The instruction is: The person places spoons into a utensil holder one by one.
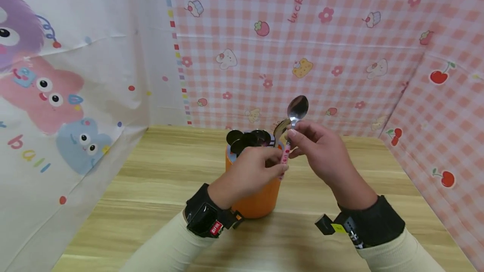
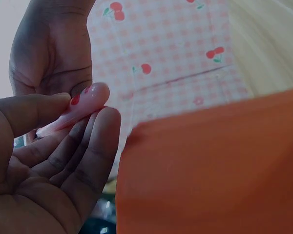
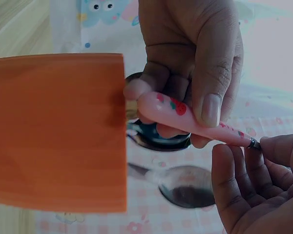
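Observation:
A spoon (image 1: 298,107) with a shiny metal bowl and a pink, strawberry-printed handle (image 3: 173,111) is held upright between both hands, bowl up. My left hand (image 1: 249,173) pinches the lower handle between thumb and fingers, as the left wrist view shows with the rounded pink end (image 2: 90,97) poking out. Higher up, at the metal neck, my right hand (image 1: 321,152) pinches the spoon with thumb and fingertips. Directly behind the left hand stands an orange container (image 1: 261,202), partly covered by it. Several dark, shiny utensil heads (image 1: 247,139) stick out of its top.
Another metal spoon (image 3: 188,187) leans out of the container. The wooden table (image 1: 166,167) runs back to a pink checked cloth (image 1: 242,79). A white cloth with cartoon figures (image 1: 109,95) hangs on the left, and a cherry-printed cloth (image 1: 446,137) on the right.

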`<action>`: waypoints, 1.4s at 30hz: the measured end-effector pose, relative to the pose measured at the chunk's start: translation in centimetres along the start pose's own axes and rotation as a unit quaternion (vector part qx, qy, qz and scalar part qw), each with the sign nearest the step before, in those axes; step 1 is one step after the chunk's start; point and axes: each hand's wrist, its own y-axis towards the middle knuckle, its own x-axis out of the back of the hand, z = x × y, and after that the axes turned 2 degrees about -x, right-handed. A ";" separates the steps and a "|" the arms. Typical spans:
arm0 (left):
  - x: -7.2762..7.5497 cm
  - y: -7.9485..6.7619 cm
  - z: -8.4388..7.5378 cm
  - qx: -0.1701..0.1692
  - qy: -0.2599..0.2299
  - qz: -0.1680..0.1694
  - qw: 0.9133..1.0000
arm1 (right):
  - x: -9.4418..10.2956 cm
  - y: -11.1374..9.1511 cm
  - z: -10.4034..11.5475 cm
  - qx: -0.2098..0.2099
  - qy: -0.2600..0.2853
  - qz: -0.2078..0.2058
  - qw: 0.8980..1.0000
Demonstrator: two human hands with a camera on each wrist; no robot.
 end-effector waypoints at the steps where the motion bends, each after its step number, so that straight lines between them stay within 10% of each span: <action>1: 0.3 0.0 0.1 0.004 -0.007 -0.009 1.000 | -0.2 0.3 0.1 0.007 0.006 0.002 1.000; 12: 3.1 -0.6 1.0 0.041 0.008 -0.077 0.996 | -2.8 2.1 1.3 0.064 0.043 0.024 0.997; 42: 4.8 -3.1 3.9 0.072 0.021 -0.188 0.979 | -5.5 1.9 0.3 0.003 -0.034 0.043 0.999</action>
